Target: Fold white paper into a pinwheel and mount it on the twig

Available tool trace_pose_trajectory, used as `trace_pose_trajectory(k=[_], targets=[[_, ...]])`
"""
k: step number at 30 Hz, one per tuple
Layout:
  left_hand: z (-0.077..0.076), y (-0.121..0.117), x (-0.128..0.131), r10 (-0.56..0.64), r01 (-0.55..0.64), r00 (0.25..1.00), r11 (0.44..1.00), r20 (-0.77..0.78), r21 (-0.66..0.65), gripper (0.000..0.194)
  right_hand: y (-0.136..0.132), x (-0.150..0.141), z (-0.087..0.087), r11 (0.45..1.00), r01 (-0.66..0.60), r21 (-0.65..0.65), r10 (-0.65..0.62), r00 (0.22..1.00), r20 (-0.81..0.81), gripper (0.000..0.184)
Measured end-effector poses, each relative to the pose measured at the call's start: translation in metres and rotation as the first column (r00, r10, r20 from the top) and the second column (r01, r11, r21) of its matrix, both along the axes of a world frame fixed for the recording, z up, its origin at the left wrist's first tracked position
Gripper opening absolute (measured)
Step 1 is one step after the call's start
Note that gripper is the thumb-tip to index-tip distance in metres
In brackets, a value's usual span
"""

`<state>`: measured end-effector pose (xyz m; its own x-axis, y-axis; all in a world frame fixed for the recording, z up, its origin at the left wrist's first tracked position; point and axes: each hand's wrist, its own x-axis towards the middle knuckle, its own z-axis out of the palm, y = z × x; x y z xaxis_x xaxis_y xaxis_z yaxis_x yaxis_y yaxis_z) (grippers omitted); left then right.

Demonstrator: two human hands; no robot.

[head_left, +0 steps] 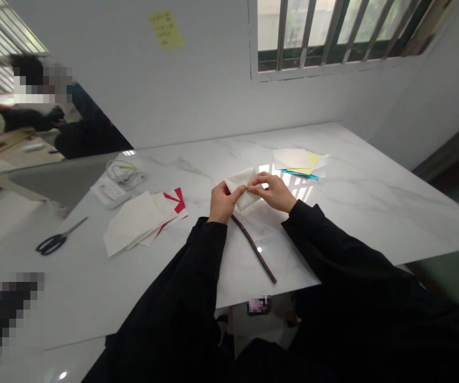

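Wall: You face a matte grey-white wall (197,96), with a yellow sticky note (165,30) above the table and a barred window (325,37) at upper right.

Far left: A mirror (65,181) at the table's far corner shows a person in a dark sleeve.

Table: The white table (377,202) has a glossy, grey-veined marble pattern.

Cutting tool: Scissors (56,240) lie near the left edge, with black loop handles and slim steel blades.

Accessories: A coiled white cable (121,173) sits just behind a white plastic case (109,192).

Left stack: Loose cream paper sheets (133,226) overlap red-marked white sheets (175,205).

Left hand: Your left hand (222,202) pinches the folded white paper (242,187) from the left, its fingers closed on the edge.

Work position: The folded white paper is held above the table between both hands, a soft-looking, matte, roughly triangular form.

Right hand: Your right hand (273,191) pinches the same paper from the right, with its fingertips nearly meeting those of the left.

Below hands: A thin dark brown rod (253,247) lies diagonally on the table.

Right stack: White, yellow and blue paper sheets (297,162) lie fanned out.

Technique: Keep both pinches level and even, so the layers stay aligned and the thin paper does not buckle.
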<state>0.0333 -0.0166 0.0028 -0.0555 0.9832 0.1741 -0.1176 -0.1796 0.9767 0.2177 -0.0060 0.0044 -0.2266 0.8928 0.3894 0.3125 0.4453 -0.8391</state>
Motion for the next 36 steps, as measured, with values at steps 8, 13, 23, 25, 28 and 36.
trace_pose_trajectory(k=[8, 13, 23, 25, 28, 36], targets=[[-0.0004, 0.0011, -0.0006, -0.02, 0.02, 1.0, 1.0, 0.004, 0.0, 0.054, -0.0018, -0.0012, 0.002, 0.999, 0.037, 0.025, -0.038, 0.999, 0.035, 0.016], [-0.0016, 0.0034, 0.0002, -0.055, 0.055, 0.998, 0.998, 0.025, -0.003, 0.058, -0.0014, -0.0022, 0.0006, 0.997, 0.05, 0.052, -0.053, 0.997, 0.056, 0.016], [-0.0017, 0.0039, -0.0023, -0.152, 0.151, 0.988, 0.988, 0.029, 0.024, 0.063, -0.0001, -0.0029, -0.0006, 0.989, 0.127, 0.07, -0.133, 0.988, 0.079, 0.016], [-0.0021, 0.0042, -0.0021, -0.143, 0.142, 0.989, 0.989, 0.024, 0.028, 0.063, -0.0011, -0.0036, -0.0004, 0.987, 0.138, 0.08, -0.145, 0.986, 0.077, 0.016], [-0.0031, 0.0049, -0.0016, -0.13, 0.13, 0.991, 0.991, 0.011, 0.034, 0.063, -0.0026, -0.0045, 0.0007, 0.982, 0.154, 0.104, -0.162, 0.984, 0.072, 0.015], [-0.0067, 0.0063, -0.0025, -0.057, 0.059, 0.997, 0.998, -0.059, 0.03, 0.064, -0.0051, -0.0063, 0.0024, 0.977, 0.181, 0.117, -0.192, 0.977, 0.09, 0.012]])
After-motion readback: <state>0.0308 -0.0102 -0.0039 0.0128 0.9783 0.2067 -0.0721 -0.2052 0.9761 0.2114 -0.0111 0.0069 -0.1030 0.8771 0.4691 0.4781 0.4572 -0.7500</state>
